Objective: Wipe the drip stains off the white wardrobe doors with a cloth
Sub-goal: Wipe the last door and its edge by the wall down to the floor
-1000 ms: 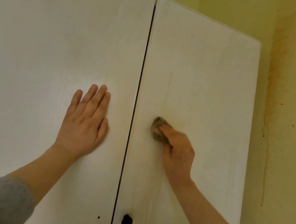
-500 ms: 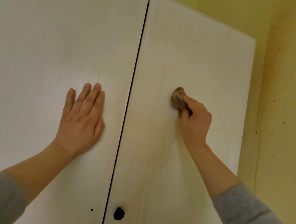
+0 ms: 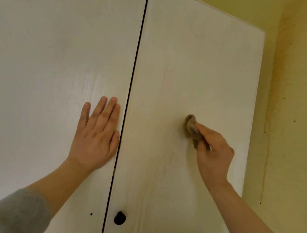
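Two white wardrobe doors fill the view, split by a dark vertical gap. The left hand lies flat, fingers spread wide, on the left door just beside the gap. The right hand pinches a bunched brown cloth against the middle of the right door. Faint yellowish drip streaks run down this door. A black knob sits lower down.

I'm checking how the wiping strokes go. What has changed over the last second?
The right hand, gripping the bunched brown cloth, swept up the right white wardrobe door from near the dark gap between the doors, then came back down, ending further right than it began. Nothing was picked up or let go. The left hand stayed flat on the left white door; the round black knob is unchanged.
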`<state>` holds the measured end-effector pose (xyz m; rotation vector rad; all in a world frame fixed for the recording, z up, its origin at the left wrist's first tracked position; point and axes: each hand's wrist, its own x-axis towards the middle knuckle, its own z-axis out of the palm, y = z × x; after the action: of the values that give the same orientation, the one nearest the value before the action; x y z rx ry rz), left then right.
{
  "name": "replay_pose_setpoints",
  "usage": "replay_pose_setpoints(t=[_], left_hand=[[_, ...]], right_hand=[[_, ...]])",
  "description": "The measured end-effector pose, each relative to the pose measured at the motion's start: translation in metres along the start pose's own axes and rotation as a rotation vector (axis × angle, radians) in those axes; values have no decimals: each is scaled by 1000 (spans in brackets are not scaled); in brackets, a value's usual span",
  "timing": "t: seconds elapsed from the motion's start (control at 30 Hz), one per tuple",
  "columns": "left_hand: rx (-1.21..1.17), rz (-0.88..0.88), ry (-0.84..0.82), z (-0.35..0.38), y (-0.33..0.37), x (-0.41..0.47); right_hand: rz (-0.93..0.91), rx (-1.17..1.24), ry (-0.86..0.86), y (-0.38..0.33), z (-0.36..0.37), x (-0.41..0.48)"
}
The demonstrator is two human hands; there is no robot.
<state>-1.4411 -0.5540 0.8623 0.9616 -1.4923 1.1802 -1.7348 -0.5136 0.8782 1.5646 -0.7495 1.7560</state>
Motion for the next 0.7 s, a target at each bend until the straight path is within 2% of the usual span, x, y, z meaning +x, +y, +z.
replay_pose_setpoints(t=[0.17,0.33,0.47,0.57,0.63,0.7], left_hand=[[12,3,8,1,1,-1],[15,4,18,2,0,0],[19,-6,1,2,1,0],[19,-8,-12,1,2,-1],[15,-10,-6,0,2,-1],[13,-4,2,1,2,-2]], right_hand=[[145,-69,88,34,5,65],[157,-143,96,36,18,17],[47,-143,-40,31,0,-58],[5,-124,-146,30,-23,-73],[52,-88,-112,29,-30,-53],[107,-95,7,37,-30,-16]])
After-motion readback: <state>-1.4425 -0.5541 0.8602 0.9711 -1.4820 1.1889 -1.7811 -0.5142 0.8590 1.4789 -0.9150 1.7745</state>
